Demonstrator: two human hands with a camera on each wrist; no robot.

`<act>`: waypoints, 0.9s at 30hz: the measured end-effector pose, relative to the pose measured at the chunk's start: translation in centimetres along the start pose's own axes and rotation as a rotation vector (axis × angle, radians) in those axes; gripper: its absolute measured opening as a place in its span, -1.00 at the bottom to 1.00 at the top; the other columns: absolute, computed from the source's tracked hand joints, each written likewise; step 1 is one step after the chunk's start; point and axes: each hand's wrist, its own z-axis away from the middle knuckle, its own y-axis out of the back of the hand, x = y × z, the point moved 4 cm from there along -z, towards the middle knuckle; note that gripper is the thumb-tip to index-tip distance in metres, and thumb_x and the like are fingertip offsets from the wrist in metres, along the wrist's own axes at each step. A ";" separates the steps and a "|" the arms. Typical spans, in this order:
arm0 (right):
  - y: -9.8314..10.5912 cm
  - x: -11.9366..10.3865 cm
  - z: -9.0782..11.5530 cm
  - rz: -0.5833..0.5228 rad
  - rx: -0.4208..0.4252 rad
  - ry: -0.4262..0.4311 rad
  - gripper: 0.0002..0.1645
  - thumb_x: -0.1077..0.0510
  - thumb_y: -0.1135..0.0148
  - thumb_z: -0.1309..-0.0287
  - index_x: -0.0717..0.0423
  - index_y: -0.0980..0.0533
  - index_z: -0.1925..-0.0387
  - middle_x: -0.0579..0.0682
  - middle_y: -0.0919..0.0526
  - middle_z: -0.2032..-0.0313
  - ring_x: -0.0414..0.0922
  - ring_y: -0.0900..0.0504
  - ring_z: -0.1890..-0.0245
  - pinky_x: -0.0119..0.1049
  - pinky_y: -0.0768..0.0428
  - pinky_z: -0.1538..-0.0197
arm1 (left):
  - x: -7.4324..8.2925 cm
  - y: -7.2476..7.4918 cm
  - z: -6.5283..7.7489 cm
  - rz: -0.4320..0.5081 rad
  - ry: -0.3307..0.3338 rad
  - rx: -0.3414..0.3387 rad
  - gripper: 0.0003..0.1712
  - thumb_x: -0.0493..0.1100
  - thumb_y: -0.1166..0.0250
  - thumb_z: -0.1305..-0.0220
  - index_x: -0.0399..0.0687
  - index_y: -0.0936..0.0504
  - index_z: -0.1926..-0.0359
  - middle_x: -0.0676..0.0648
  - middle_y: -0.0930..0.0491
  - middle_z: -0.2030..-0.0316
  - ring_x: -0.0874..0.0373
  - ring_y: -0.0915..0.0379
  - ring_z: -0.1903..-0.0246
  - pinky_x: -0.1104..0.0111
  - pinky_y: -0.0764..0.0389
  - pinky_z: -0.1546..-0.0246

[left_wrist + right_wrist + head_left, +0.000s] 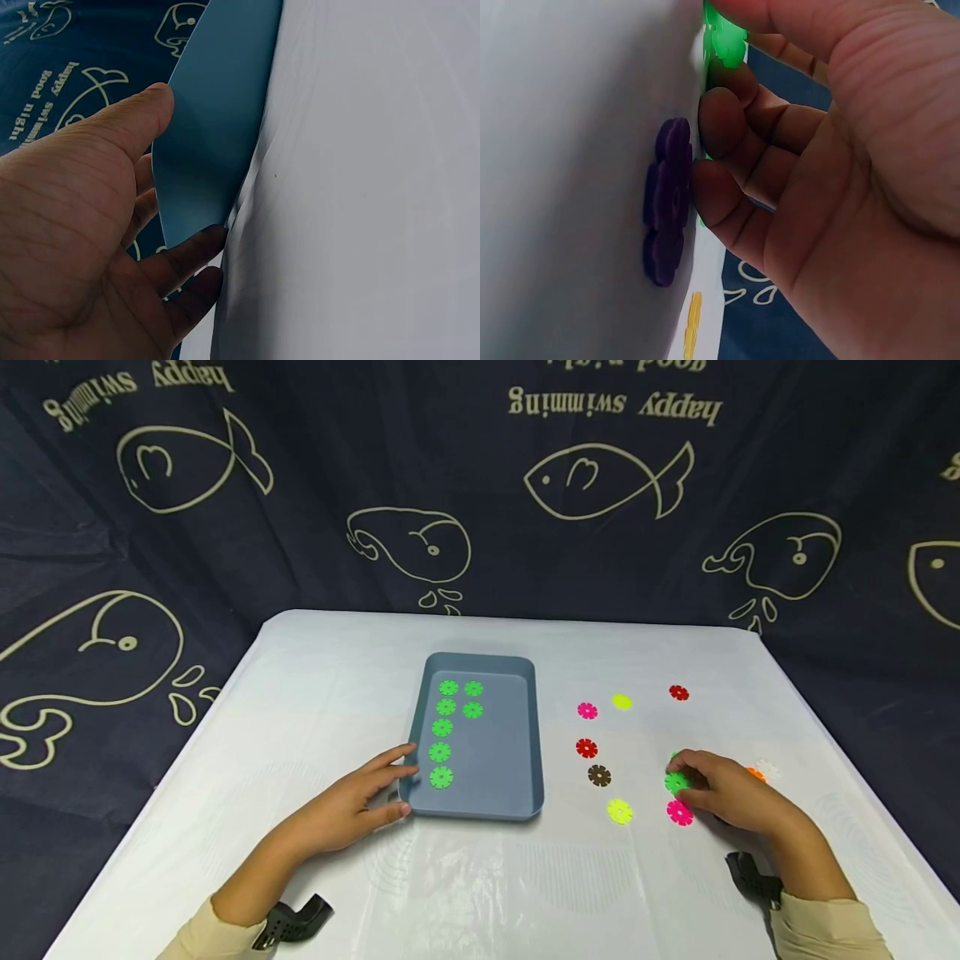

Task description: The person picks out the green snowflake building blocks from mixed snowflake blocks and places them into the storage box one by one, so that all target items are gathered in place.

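The right hand has its grip narrowed to a pinch on a green notched disc over the desk — well to the right of the blue-grey tray, whose left edge the left hand touches, fingers loosely spread.

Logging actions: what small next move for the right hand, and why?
Probably the right hand should lift the green disc it pinches toward the grey tray: all seven discs there are green, and bare space shows at the near end of the shorter column.
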 end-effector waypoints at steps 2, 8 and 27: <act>0.0 0.0 0.1 0.002 0.003 0.002 -0.67 0.31 -0.40 -0.11 0.01 -0.55 0.09 -0.15 -0.51 0.28 -0.18 -0.43 0.25 -0.32 -0.49 0.17 | 0.0 0.0 0.0 -0.002 0.001 0.002 -0.31 0.17 -0.26 -0.37 -0.03 -0.42 -0.40 0.08 -0.05 -0.52 -0.03 -0.12 -0.42 -0.05 -0.34 -0.27; 0.2 0.0 0.2 0.016 0.018 0.026 -0.66 0.30 -0.40 -0.11 0.04 -0.58 0.05 -0.16 -0.54 0.22 -0.22 -0.45 0.25 -0.33 -0.52 0.15 | 0.1 0.1 0.0 0.001 0.001 0.009 -0.31 0.18 -0.26 -0.36 -0.03 -0.43 -0.39 0.10 -0.05 -0.52 -0.02 -0.11 -0.43 -0.05 -0.32 -0.28; 0.2 0.2 0.6 0.011 0.017 0.042 -0.60 0.27 -0.40 -0.10 0.11 -0.60 -0.02 -0.17 -0.53 0.19 -0.24 -0.44 0.25 -0.34 -0.52 0.16 | 0.1 0.1 0.0 0.008 0.006 0.012 -0.31 0.18 -0.27 -0.36 -0.02 -0.44 -0.38 0.12 -0.06 -0.52 -0.02 -0.09 -0.43 -0.04 -0.31 -0.29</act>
